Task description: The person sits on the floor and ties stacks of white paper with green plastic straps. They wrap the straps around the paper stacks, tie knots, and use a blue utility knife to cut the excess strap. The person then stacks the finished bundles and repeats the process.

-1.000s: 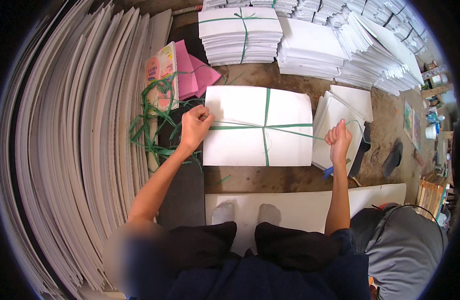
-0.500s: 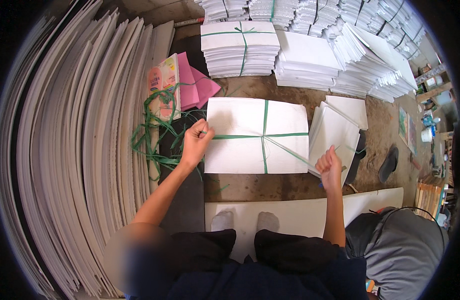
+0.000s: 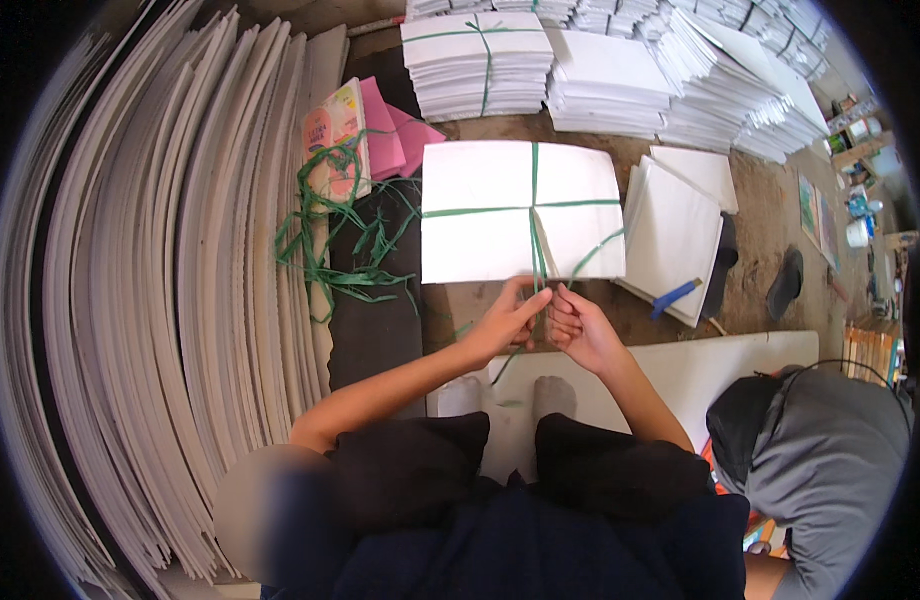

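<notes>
In front of me lies a stack of white cardboard sheets (image 3: 475,245), bound by green plastic twine (image 3: 480,210) that crosses on its top. Two loose ends run from the crossing down to the stack's near edge. There my left hand (image 3: 510,320) pinches the twine between thumb and fingers. Close beside it, almost touching, my right hand (image 3: 580,330) has its fingers closed on the other twine end. A short tail of green twine hangs below my left hand.
Tangled green twine (image 3: 320,250) lies at left by a carton piece and pink sheets (image 3: 385,135). Tall upright boards (image 3: 180,300) line the left. White stacks (image 3: 475,75) stand behind. At right are loose sheets (image 3: 670,235), a blue cutter (image 3: 677,297) and a bent-over person (image 3: 820,470).
Both hands have come together at the stack's near edge, the left moving right and the right moving left. The view has shifted, and the blue cutter now shows fully.
</notes>
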A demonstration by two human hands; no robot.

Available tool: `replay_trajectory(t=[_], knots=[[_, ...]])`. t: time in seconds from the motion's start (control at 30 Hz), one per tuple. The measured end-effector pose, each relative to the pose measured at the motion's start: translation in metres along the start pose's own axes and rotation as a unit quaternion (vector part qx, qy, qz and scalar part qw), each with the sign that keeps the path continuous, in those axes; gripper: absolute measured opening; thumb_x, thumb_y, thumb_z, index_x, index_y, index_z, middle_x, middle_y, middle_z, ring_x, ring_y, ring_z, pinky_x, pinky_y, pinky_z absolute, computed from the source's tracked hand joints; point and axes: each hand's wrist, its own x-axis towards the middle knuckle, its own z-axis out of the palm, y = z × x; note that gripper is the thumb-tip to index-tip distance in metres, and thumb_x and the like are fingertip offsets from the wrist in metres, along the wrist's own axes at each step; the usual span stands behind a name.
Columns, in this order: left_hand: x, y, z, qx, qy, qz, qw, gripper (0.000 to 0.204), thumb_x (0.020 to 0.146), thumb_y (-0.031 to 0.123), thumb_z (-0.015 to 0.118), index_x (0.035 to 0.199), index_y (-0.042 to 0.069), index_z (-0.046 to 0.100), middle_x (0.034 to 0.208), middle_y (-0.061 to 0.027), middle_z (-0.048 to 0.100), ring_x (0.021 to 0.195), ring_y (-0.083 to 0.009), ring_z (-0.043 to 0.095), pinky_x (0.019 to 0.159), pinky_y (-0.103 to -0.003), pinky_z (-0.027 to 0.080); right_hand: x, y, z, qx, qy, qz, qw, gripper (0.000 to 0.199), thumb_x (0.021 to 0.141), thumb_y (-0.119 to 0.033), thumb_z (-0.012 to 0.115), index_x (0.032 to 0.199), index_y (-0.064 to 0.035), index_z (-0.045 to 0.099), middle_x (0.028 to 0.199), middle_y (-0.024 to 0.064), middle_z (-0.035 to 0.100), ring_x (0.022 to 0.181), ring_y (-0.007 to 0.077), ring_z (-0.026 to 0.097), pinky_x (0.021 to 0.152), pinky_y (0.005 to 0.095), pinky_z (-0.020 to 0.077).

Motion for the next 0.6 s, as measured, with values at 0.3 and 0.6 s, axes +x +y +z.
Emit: replay_trajectory(t=[0.3,0.6], knots=[[0.041,-0.032,0.06,0.053,0.028,0.166,0.984,0.02,0.088,0.023,0.052,0.095,0.005,0.052,0.084,-0.0025,0.049,0.078,-0.0103,0.047,0.072,-0.024,0.04,-0.034,0.023,-0.075,-0.041,0.072,-0.053,0.995,0.023,0.084,-0.022,0.055,0.101,-0.0076,0.05,0.087,0.0028,0.052,0.083,0.0169,0.052,0.078,0.0351,0.0425],[0.123,-0.09,0.11,0.154,-0.087,0.123,0.977,0.032,0.093,0.037,0.036,0.085,0.011,0.054,0.082,0.0025,0.049,0.076,-0.0092,0.042,0.069,-0.024,0.033,-0.073,-0.054,-0.241,-0.205,0.494,-0.273,0.8,0.036,0.079,-0.022,0.062,0.106,-0.0049,0.047,0.092,0.0074,0.053,0.083,0.017,0.054,0.073,0.0318,0.0472]])
